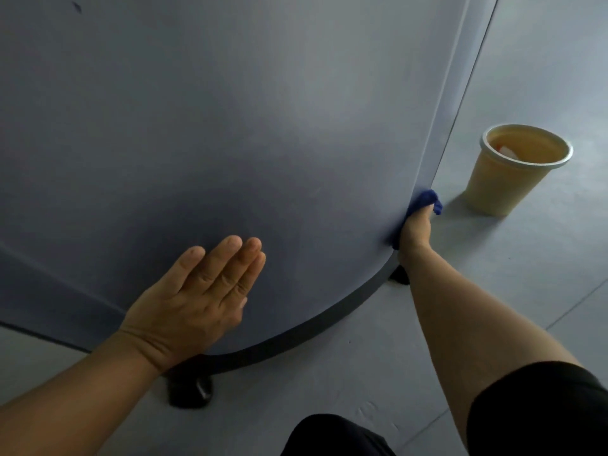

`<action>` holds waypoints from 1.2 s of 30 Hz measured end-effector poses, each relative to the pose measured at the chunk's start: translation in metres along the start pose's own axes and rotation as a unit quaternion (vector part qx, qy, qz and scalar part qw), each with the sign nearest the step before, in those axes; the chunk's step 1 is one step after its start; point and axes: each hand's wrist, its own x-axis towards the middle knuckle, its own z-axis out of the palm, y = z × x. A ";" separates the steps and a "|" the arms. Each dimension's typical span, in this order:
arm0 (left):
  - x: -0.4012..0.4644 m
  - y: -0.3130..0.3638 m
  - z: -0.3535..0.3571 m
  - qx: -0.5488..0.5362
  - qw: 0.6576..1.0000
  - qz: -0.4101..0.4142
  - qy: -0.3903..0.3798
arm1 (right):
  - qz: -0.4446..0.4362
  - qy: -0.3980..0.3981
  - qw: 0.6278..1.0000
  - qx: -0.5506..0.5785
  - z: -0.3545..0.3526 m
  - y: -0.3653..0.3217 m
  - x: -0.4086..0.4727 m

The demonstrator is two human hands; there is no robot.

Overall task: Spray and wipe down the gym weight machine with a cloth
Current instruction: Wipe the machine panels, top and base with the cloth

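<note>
Right hand [415, 229] wipes the panel's edge with a blue cloth [424, 200]; left hand [197, 291] lies flat on it.

A tan bin [503, 182] with a metal rim stands on the grey floor [526, 291] near the cloth, holding something white and orange (too blurred to name); the left grip is open, fingers straight on the grey-blue panel [230, 126]; the right grip is curled round the cloth at the panel's right edge; two black feet [189, 391] sit under its dark lower rim.
</note>
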 end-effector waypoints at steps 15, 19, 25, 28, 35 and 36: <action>0.005 0.004 -0.004 -0.020 1.000 -0.001 0.007 | 0.097 -0.087 0.986 0.109 -0.001 0.055 -0.206; 0.007 0.003 -0.009 -0.056 0.998 -0.003 0.008 | 0.179 -0.055 0.973 0.134 0.003 0.057 -0.257; -0.034 0.006 -0.015 -0.085 0.992 0.031 -0.092 | 0.240 -0.077 0.954 0.164 0.002 0.053 -0.317; -0.070 0.010 -0.021 -0.118 0.983 0.025 -0.138 | 0.305 -0.107 0.935 0.147 0.010 0.059 -0.346; -0.165 0.016 -0.047 -0.265 0.929 -0.067 -0.248 | 0.348 -0.131 0.912 0.172 0.015 0.030 -0.441; -0.172 0.014 -0.050 -0.281 0.918 -0.081 -0.268 | 0.358 -0.141 0.906 0.177 0.015 0.028 -0.452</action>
